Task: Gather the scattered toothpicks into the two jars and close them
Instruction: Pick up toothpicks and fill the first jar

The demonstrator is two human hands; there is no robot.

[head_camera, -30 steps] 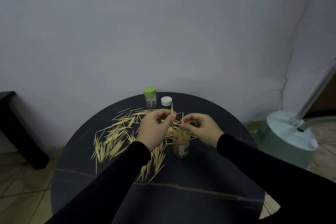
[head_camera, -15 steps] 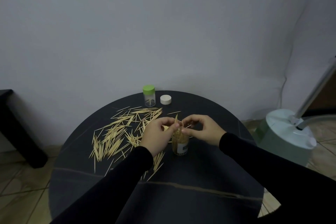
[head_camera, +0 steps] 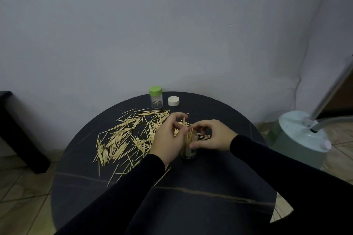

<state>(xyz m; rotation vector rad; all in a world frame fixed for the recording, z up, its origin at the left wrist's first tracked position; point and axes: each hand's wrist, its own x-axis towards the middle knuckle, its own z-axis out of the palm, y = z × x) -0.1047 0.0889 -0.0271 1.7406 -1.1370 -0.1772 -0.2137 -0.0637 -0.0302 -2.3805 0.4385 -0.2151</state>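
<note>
On the round dark table [head_camera: 210, 206], both hands have lowered, the left hand [head_camera: 168, 139] pinching toothpicks [head_camera: 184, 123] into the open jar [head_camera: 189, 150] while the right hand [head_camera: 212, 135] curls around its rim.

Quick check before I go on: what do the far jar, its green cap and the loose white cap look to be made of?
Far jar: clear, see-through wall with toothpicks visible inside; glass or clear plastic, cannot tell which. Green cap: opaque, smooth, matte, evenly coloured, likely moulded plastic. White cap: same smooth matte look, probably plastic too.
</note>
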